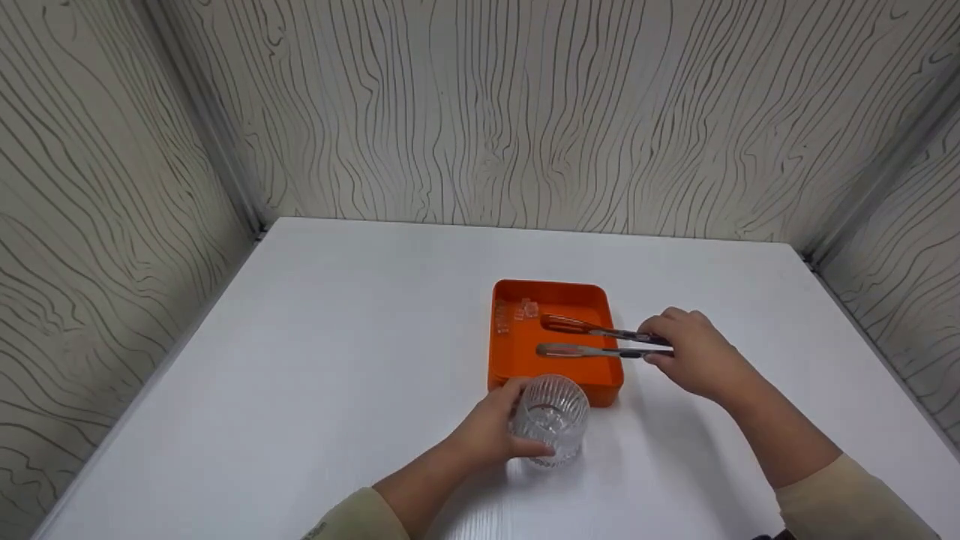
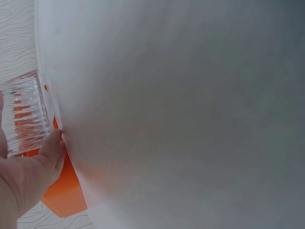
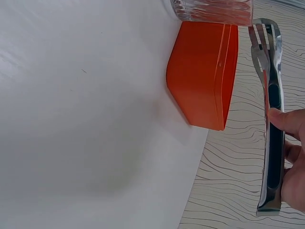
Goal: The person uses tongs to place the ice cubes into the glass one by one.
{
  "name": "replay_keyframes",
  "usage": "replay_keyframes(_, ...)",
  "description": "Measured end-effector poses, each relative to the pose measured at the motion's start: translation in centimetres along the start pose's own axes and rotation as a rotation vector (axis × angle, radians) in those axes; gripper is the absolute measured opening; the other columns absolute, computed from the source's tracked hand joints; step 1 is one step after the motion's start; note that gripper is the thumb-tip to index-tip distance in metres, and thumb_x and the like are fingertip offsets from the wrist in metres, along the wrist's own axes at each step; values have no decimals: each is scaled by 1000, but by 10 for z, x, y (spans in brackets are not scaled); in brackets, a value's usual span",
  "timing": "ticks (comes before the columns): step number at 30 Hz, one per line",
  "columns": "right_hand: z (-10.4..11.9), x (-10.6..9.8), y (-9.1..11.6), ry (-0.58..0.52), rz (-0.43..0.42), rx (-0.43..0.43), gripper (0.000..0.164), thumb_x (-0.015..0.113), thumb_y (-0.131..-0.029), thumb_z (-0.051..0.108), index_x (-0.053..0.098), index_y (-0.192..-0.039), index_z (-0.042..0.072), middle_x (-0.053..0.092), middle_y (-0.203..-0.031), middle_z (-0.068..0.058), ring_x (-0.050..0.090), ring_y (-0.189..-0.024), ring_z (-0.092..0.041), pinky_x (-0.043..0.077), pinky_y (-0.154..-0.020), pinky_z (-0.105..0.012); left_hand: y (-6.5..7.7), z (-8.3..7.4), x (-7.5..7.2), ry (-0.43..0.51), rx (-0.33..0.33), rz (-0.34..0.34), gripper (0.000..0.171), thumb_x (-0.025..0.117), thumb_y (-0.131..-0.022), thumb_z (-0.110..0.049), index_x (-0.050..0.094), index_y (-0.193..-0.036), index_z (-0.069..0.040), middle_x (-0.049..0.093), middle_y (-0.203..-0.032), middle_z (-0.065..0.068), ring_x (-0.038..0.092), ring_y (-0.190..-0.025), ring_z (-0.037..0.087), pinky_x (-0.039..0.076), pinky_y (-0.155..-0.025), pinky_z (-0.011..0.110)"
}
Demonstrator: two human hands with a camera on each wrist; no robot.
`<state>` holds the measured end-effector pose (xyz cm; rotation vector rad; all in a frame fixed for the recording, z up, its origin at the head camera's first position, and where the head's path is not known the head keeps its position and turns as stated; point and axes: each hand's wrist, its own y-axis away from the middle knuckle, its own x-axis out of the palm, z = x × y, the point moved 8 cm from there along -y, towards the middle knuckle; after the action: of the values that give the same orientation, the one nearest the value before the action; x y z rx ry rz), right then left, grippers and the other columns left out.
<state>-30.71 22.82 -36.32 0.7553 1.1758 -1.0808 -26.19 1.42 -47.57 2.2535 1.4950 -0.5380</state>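
My left hand (image 1: 491,427) grips a clear ribbed glass (image 1: 553,420) at the near side of an orange tray (image 1: 517,364). In the left wrist view, fingers and thumb curl round the ribbed wall of the glass (image 2: 28,117). My right hand (image 1: 694,352) holds metal tongs (image 1: 592,351) with dark grips, their two arms spread apart over the tray. Nothing sits between the tong tips. Several small clear cubes (image 1: 530,309) lie in the far left part of the tray. The right wrist view shows the thumb pressing the dark grip of the tongs (image 3: 274,138).
The tray stands on a white table (image 1: 360,315), right of its middle. Wood-grain patterned panels (image 1: 480,112) rise behind the table and on both sides. The tray's orange side wall (image 3: 200,71) stands up from the tabletop.
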Motion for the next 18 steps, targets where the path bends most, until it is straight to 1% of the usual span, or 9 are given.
replay_keyframes(3, 0, 3, -7, 5, 4, 23, 24, 69, -81, 11, 63, -103, 10, 56, -89, -3, 45, -81, -22, 47, -70, -36, 0, 1, 0, -9, 8, 1, 75, 82, -60, -42, 41, -123, -35, 50, -118, -15, 50, -110, 11, 42, -96, 39)
replay_keyframes(10, -5, 9, -21, -10, 33, 100, 23, 67, -83, 13, 62, -106, 10, 55, -92, -5, 44, -84, -24, 49, -71, -40, 0, 1, 0, 3, -14, 1, 75, 82, -60, -41, 42, -123, -35, 50, -118, -15, 49, -110, 11, 42, -96, 40)
replay_keyframes(14, -8, 11, -30, -15, 44, 140, 24, 66, -83, 13, 62, -106, 9, 54, -93, -8, 44, -85, -26, 49, -71, -41, 1, 1, 0, 6, -34, 6, 75, 82, -60, -41, 41, -123, -36, 50, -120, -15, 49, -111, 12, 42, -97, 41)
replay_keyframes(18, -10, 14, -38, -5, 43, 174, 23, 65, -83, 13, 61, -106, 8, 54, -94, -10, 44, -86, -29, 47, -70, -43, 1, 1, 0, 18, -39, 7, 75, 82, -60, -40, 41, -123, -36, 50, -120, -15, 49, -112, 13, 42, -97, 42)
